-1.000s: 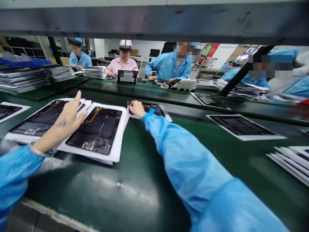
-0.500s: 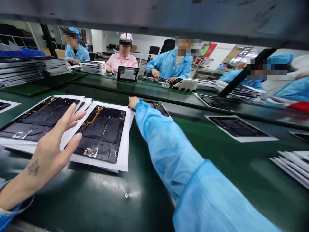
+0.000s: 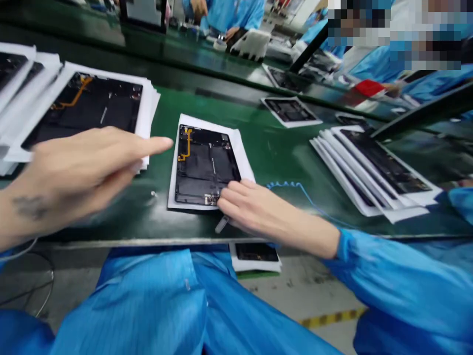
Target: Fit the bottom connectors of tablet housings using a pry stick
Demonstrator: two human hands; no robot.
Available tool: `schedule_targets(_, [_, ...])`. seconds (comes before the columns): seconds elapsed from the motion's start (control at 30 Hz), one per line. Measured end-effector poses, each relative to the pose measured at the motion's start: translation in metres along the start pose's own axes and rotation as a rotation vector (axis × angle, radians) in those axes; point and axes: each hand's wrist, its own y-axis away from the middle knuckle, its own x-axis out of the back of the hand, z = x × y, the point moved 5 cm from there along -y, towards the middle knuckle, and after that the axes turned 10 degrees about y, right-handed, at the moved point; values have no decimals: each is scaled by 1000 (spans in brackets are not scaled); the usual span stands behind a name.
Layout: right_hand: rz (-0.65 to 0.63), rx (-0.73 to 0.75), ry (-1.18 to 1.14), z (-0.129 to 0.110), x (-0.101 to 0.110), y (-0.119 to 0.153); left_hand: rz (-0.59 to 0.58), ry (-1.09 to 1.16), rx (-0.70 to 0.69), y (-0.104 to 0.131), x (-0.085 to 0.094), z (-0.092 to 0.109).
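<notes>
An opened tablet [image 3: 201, 170] with black insides and an orange flex cable lies on a white sheet [image 3: 247, 162] in front of me. At its lower right corner, my right hand [image 3: 246, 204] has its fingers curled onto the edge; the fingertips are partly hidden. A small grey strip [image 3: 222, 224] sticks out below that hand. To the left, my left hand [image 3: 84, 167] hovers, blurred, with its index finger stretched out and nothing in it. Beyond it, another opened tablet [image 3: 114, 106] rests on stacked white sheets.
On the right stands a stack of tablets between sheets [image 3: 369, 172]. A coiled blue cord [image 3: 284, 185] runs by my right wrist. Farther back lies a single tablet on paper [image 3: 291, 109]; co-workers in blue sit across the green bench [image 3: 291, 153]. A dark post [image 3: 310, 49] rises at the back.
My view has tilted down and turned right. My right hand has come back from its far reach to the near tablet's corner. My left hand's fingers, spread before, now point right.
</notes>
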Motion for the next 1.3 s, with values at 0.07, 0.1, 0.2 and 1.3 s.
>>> schedule_targets(0.07, [44, -52, 52, -33, -1, 13, -130, -41, -193, -10, -30, 22])
schedule_targets(0.1, [60, -85, 61, -42, -3, 18, -199, -53, -254, -11, -45, 29])
schedule_targets(0.2, [86, -146, 62, -50, -12, 31, -402, -46, -242, -6, -80, 35])
schedule_targets(1.3, [634, -636, -825, -61, -24, -1, -32, 442, 169, 24, -100, 51])
